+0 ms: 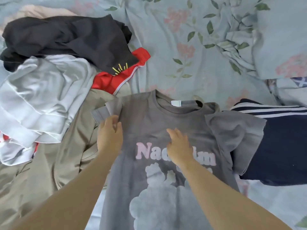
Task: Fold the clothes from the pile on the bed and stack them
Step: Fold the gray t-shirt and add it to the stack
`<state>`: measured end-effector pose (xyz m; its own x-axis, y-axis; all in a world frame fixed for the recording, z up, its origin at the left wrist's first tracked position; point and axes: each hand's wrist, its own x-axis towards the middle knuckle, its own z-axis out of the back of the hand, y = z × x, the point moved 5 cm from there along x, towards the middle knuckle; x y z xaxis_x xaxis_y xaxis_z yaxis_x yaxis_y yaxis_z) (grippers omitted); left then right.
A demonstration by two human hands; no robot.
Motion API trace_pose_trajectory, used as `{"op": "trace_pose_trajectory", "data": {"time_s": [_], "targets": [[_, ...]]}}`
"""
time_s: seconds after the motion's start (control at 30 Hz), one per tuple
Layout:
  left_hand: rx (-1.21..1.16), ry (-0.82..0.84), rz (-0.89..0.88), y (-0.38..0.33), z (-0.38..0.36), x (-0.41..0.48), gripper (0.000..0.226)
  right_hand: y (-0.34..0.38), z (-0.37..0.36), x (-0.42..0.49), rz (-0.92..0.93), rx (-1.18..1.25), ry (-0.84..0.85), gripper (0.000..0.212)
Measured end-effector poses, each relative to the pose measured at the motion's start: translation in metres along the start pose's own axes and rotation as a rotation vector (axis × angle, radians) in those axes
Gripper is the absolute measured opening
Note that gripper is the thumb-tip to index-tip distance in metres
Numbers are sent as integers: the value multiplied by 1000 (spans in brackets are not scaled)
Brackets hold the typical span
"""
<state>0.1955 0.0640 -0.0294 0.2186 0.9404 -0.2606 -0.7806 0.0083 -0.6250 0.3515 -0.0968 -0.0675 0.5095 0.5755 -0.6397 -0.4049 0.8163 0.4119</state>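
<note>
Grey jersey T-shirt (149, 123) lies print-up on the floral bed sheet (191, 55), collar away from the person, unfolded pile (58, 67) to its left, navy striped garment (282, 143) under its right sleeve. Left hand (109, 135) pinches the left sleeve fold near the shoulder; right hand (180, 146) presses flat on the chest, fingers straight. Fabric looks light, limp, easily creased; best taken at shoulder seams and hem.
</note>
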Motion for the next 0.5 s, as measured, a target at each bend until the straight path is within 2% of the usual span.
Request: {"op": "trace_pose_trajectory", "data": {"time_s": [0.1, 0.2, 0.3, 0.43, 0.5], "targets": [[28, -154, 149, 33, 12, 2, 31, -12, -36, 18, -65, -109, 197, 65], [19, -205, 266, 51, 16, 8, 36, -17, -44, 26, -106, -128, 261, 66], [99, -156, 317, 53, 10, 19, 42, -19, -43, 29, -132, -97, 302, 73], [44, -99, 378, 58, 3, 34, 42, -20, -48, 28, -151, -135, 265, 79], [155, -28, 334, 60, -2, 36, 38, -20, -50, 27, -161, -159, 238, 80]]}}
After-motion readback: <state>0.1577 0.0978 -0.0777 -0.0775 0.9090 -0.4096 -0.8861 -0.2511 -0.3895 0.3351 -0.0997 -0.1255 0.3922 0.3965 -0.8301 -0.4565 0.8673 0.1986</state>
